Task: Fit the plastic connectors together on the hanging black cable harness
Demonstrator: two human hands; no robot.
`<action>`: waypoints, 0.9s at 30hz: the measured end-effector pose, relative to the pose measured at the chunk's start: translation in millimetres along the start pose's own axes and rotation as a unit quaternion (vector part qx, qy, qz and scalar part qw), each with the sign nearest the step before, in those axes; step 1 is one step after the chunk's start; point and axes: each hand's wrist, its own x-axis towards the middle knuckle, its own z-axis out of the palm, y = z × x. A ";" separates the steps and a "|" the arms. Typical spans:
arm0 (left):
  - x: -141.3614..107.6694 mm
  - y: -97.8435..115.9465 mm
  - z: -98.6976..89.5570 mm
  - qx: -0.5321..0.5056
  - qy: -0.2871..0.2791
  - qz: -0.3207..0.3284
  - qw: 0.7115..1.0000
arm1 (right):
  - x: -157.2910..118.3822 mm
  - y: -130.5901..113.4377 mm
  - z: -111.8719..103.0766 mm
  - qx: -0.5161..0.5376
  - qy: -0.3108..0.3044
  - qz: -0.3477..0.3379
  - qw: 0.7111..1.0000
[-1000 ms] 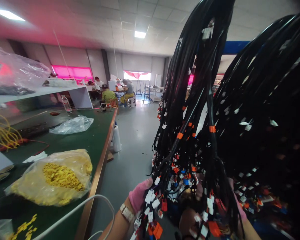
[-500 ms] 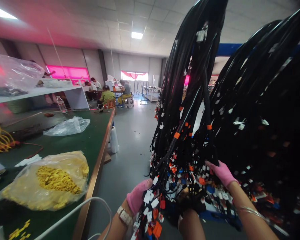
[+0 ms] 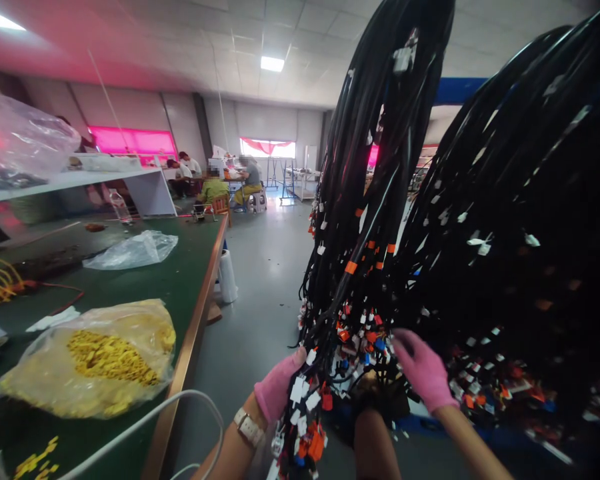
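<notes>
Bundles of black wire harnesses [image 3: 365, 200] hang from above, their lower ends crowded with white, orange, red and blue connectors. At the lower left of the bundle, my left hand [image 3: 280, 385], in a pink glove, is wrapped around a cluster of harness ends. White connectors [image 3: 300, 389] spill out beside its fingers. My right hand [image 3: 424, 370], also gloved in pink, is at the right side of the same bundle, next to the connectors. Its thumb and fingers are apart, with a dark gap between them and nothing visible held. Some fingertips are blurred against the cables.
More harnesses [image 3: 520, 233] hang close on the right. A green-topped table [image 3: 190, 280] with a wooden edge stands at left, bearing a bag of yellow parts [image 3: 110, 360] and a clear plastic bag [image 3: 135, 250]. A white cable [image 3: 180, 398] loops near my left arm. People sit farther back.
My right hand has moved left and slightly down, and has let go of a thick orange-taped cable, which now hangs farther left among the others. My left hand keeps its grip.
</notes>
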 end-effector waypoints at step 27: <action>-3.8 -6.7 21.2 0.282 0.141 0.092 0.945 | -90.6 -51.9 32.0 0.383 -0.268 0.042 0.883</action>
